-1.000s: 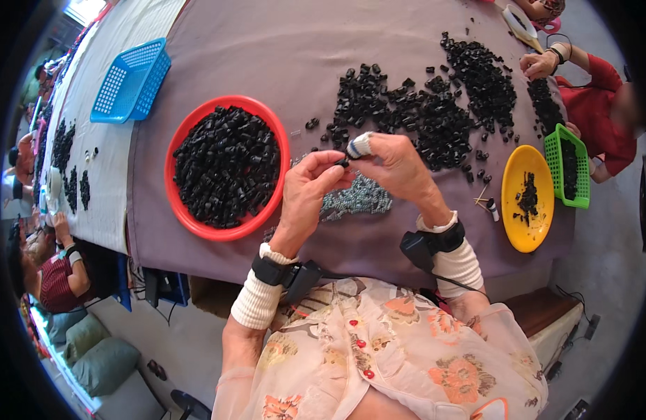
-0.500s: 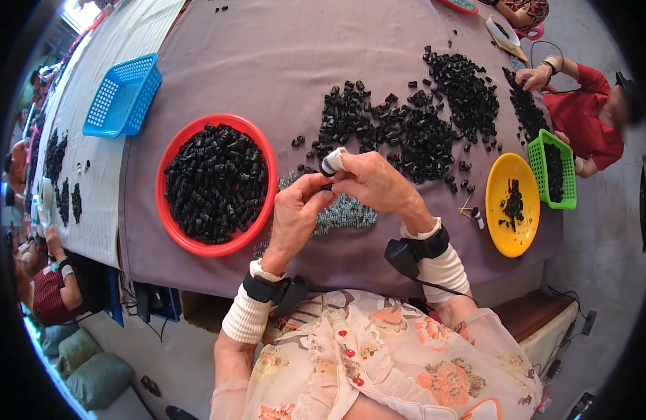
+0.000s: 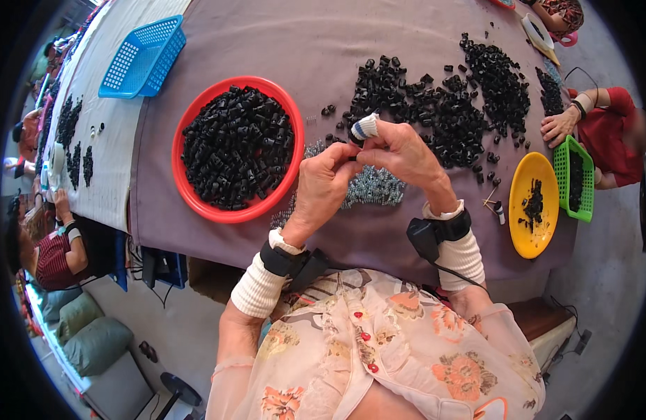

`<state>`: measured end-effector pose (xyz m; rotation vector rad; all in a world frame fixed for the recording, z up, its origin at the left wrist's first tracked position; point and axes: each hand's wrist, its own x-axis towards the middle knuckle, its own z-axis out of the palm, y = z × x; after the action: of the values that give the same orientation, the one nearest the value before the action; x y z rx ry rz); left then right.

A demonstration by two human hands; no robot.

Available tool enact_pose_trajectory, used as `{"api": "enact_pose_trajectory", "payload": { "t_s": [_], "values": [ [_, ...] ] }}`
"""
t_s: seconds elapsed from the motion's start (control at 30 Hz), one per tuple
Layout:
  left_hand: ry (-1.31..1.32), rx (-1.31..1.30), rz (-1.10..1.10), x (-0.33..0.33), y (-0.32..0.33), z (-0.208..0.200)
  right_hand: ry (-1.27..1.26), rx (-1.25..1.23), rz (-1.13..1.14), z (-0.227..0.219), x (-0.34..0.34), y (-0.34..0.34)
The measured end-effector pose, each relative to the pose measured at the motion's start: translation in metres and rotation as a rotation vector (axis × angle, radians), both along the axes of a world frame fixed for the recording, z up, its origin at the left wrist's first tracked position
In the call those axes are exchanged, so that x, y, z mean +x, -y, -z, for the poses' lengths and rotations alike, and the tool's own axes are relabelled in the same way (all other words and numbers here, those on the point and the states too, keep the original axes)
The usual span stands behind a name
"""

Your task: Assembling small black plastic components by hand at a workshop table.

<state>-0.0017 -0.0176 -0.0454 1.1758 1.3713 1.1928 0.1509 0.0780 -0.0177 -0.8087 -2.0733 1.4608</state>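
Observation:
My left hand and my right hand meet above the purple table, fingertips pinched together on a small black part that is mostly hidden between them. A white taped finger of my right hand sticks up. Under the hands lies a heap of small silvery springs. A round red tray full of black parts sits just left of my left hand. A loose pile of black parts spreads beyond my right hand.
A blue basket stands at the far left. A yellow dish and a green basket with black parts are at the right, near another person's hand. More people sit along the left table edge.
Both hands stay pinched together over the springs, shifting slightly across the view as the head moves. Nothing was picked up or put down.

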Motion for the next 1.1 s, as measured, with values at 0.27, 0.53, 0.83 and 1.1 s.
{"api": "enact_pose_trajectory", "payload": {
  "t_s": [0.27, 0.53, 0.83, 1.1],
  "values": [
    [0.445, -0.055, -0.052, -0.007, -0.002, -0.009, -0.071, -0.262, 0.191, 0.004, 0.012, -0.005],
    [0.601, -0.01, -0.138, -0.026, 0.007, -0.013, 0.135, 0.105, 0.261, 0.009, 0.026, -0.016],
    [0.625, -0.032, -0.171, -0.03, 0.005, -0.009, 0.322, 0.612, 0.159, 0.023, 0.008, -0.019],
    [0.631, -0.067, -0.192, -0.031, 0.005, -0.008, 0.409, 0.695, 0.113, 0.025, 0.004, -0.014]
  ]
}}
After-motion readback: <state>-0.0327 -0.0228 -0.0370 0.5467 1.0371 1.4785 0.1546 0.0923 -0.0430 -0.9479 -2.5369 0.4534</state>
